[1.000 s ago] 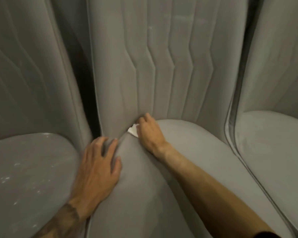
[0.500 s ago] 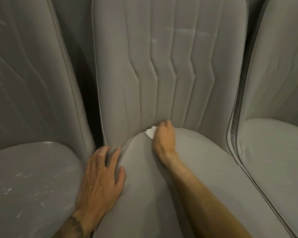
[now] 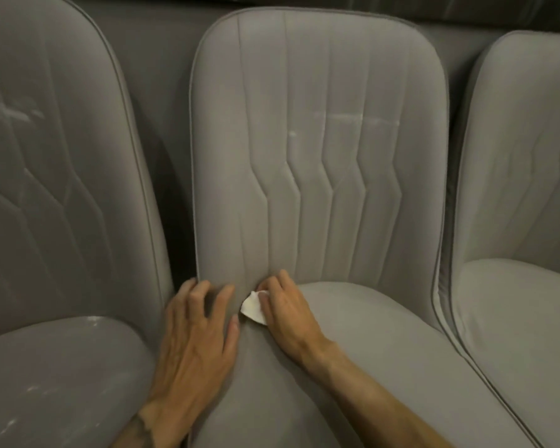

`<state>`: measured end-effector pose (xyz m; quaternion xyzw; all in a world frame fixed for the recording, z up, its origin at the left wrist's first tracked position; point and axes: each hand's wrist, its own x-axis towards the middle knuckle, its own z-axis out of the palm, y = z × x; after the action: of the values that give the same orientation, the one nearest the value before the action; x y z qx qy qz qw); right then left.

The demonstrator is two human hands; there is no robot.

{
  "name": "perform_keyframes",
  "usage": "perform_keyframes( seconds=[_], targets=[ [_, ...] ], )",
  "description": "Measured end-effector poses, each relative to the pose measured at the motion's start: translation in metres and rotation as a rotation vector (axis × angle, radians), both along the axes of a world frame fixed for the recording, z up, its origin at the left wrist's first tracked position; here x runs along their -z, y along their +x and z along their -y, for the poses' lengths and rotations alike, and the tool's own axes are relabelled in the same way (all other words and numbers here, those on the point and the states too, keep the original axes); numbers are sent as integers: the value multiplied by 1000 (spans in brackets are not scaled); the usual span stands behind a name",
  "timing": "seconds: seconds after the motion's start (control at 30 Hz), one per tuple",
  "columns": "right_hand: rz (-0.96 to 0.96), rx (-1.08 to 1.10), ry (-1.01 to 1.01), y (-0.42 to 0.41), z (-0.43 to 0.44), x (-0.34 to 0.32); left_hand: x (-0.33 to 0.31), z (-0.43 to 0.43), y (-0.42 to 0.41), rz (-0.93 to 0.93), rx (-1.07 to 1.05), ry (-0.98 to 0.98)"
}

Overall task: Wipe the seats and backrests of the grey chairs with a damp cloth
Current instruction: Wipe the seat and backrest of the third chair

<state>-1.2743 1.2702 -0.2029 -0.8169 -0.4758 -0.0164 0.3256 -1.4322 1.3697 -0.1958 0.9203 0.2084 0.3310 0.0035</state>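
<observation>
Looking down from my head, I have 3 grey fabric-covered chairs in a row before me. The middle grey chair [image 3: 320, 221] stands straight ahead. Its rounded backrest [image 3: 304, 92] is sewn with long seams that jog in a zigzag halfway down, and its padded seat [image 3: 401, 350] bulges toward me.

My right hand [image 3: 288, 315] lies at the rear of that seat, just where it meets the foot of the backrest. It grasps a small crumpled white cloth [image 3: 252, 308]: my fingers curl over it and press it against the crease, and a white corner pokes out on the thumb side.

My left hand [image 3: 196, 337] is just beside it, released and flat, holding nothing. Its fingers are spread on the seat's rear left corner, and the fingertips reach the bottom edge of the backrest. The cloth sits between my 2 hands.

A faint pale smear [image 3: 356, 118] crosses the upper part of the backrest, with a small white spot to its left.

The left grey chair [image 3: 55, 189] carries pale specks on its seat and a whitish mark on its back. The right grey chair [image 3: 514, 189] stands close against the middle one. A dark tattoo [image 3: 139, 431] shows on my left forearm.
</observation>
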Motion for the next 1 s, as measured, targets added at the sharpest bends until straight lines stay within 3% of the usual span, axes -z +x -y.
perform_keyframes(
  seconds=[0.17,0.5,0.57,0.73,0.9,1.0],
  targets=[
    [67,148,230,27,10,-27,-49,-25,32,151,23,115],
    [515,344,628,127,4,-148,-152,-67,108,297,12,217],
    [567,360,639,142,2,-151,-169,-71,122,320,1,216],
    [759,229,437,158,14,-121,-183,-79,141,384,-19,214],
    [870,295,481,204,21,-208,-179,-85,144,395,-39,251],
    [747,429,613,210,12,-234,-177,-86,144,395,-51,259]
  ],
)
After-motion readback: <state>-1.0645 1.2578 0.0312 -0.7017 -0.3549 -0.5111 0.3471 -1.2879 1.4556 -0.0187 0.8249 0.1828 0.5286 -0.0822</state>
